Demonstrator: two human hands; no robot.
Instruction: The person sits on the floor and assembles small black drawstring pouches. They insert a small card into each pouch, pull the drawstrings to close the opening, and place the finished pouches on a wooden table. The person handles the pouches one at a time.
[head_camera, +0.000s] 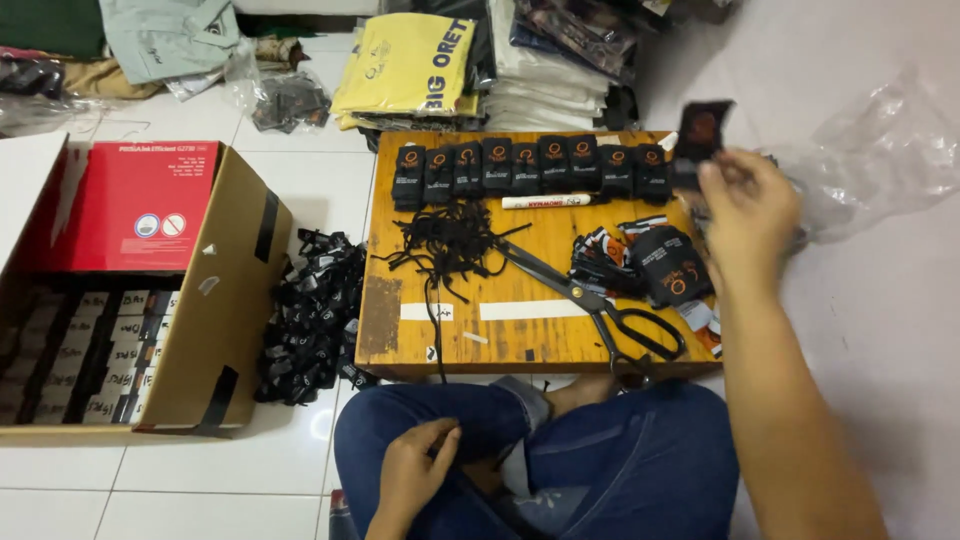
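- White glossy tiled floor (280, 460), grey grout lines, light glare spots on tiles.
- Low wooden board table (520, 340) sits on floor, worn, stained at left edge.
- Open cardboard box (235, 300) left of table, red flap up, black tape on side.
- Stacks of folded clothes (545, 70) at back, yellow bundle (405, 65) beside them.
- Pale green garment (165, 35) top left, on floor.
- Clear plastic bag (880, 150) crumpled at right.
- Even indoor light, soft shadows; no walls or windows in view.
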